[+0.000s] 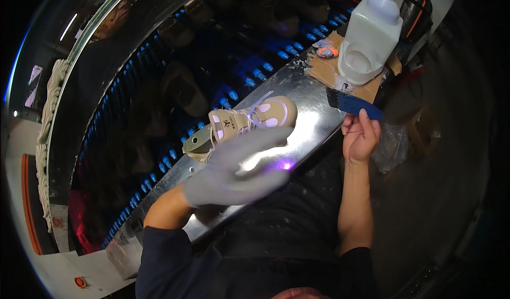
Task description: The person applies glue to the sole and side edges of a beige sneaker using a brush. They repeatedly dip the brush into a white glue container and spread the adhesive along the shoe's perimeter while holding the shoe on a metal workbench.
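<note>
A beige shoe (276,113) with lilac patches and laces lies on the metal ledge. A green piece with a round hole (197,140) sits in its opening. My left hand (234,166), in a grey glove, is blurred in front of the shoe's near side. Its fingers and thumb stretch out apart; whether it touches the shoe I cannot tell. Farther right, my bare right hand (361,137) pinches a blue brush (355,105) with dark bristles, held at the edge of the ledge beside a piece of cardboard.
Beyond the ledge (313,107) runs a dark conveyor with rows of blue pegs (232,95) and dim shoes (183,91). On the cardboard (372,90) stands a white squeeze bottle (369,38), with a black and orange tool (416,12) behind it. Clear plastic (392,147) hangs at the right.
</note>
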The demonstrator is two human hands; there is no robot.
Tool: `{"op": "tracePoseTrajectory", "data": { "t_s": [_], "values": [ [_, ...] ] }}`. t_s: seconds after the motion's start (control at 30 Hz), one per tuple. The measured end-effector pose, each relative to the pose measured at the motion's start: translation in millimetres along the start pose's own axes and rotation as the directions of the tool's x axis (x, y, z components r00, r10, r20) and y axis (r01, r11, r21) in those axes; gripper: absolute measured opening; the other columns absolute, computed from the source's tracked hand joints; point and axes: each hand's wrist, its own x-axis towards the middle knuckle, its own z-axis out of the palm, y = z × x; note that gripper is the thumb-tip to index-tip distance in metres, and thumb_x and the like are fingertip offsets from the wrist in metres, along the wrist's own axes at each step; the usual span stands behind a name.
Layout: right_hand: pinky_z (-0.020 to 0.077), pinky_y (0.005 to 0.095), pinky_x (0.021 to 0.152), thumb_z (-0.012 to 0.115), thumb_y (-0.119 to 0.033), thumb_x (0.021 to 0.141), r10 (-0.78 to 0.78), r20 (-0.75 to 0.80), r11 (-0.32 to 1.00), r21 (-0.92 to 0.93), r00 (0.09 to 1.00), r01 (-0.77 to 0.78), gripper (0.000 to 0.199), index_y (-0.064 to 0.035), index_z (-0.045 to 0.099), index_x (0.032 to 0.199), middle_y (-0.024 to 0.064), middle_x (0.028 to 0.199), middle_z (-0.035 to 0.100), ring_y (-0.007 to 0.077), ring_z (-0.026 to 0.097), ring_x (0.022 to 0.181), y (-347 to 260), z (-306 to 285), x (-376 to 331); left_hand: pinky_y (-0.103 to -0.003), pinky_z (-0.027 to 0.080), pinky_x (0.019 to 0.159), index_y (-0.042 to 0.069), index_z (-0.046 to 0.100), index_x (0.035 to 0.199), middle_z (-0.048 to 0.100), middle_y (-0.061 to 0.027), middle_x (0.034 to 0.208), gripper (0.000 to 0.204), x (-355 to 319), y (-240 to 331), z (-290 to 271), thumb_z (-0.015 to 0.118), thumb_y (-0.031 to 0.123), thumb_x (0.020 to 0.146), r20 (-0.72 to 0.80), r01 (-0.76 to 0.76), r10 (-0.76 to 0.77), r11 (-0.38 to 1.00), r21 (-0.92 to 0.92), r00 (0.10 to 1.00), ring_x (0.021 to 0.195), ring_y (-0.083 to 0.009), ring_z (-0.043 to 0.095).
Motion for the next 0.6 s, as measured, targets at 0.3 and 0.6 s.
{"op": "tracePoseTrajectory", "data": {
  "t_s": [0.3, 0.6],
  "values": [
    [0.0483, 0.0285, 0.057, 0.064, -0.014, 0.104, -0.046, -0.032, 0.998, -0.038, 0.998, 0.044, 0.016, 0.0012, 0.069, 0.107, 0.0104, 0.093, 0.072, 0.0153, 0.063, 0.073, -16.0, -16.6, -5.2, -0.047, 0.050, 0.102, -0.006, 0.044, 0.154, 0.069, -0.0253, 0.119, 0.113, 89.8, -52.5, -5.1, 0.085, 0.054, 0.067, 0.120, 0.186, -0.573, 0.446, 0.875, 0.810, 0.112, -0.0400, 0.069],
    [0.0522, 0.0245, 0.058, 0.072, -0.012, 0.102, -0.084, -0.042, 0.966, -0.247, 0.996, 0.071, 0.013, 0.0016, 0.072, 0.104, 0.0079, 0.086, 0.072, 0.0117, 0.065, 0.069, -40.0, -24.5, 21.8, -0.041, 0.055, 0.107, 0.001, 0.048, 0.154, 0.070, -0.0165, 0.133, 0.118, 78.9, -38.7, -42.0, 0.102, 0.047, 0.060, -0.248, -0.079, 0.144, 0.964, 0.252, 0.958, 0.122, -0.0276, 0.070]
  ]
}}
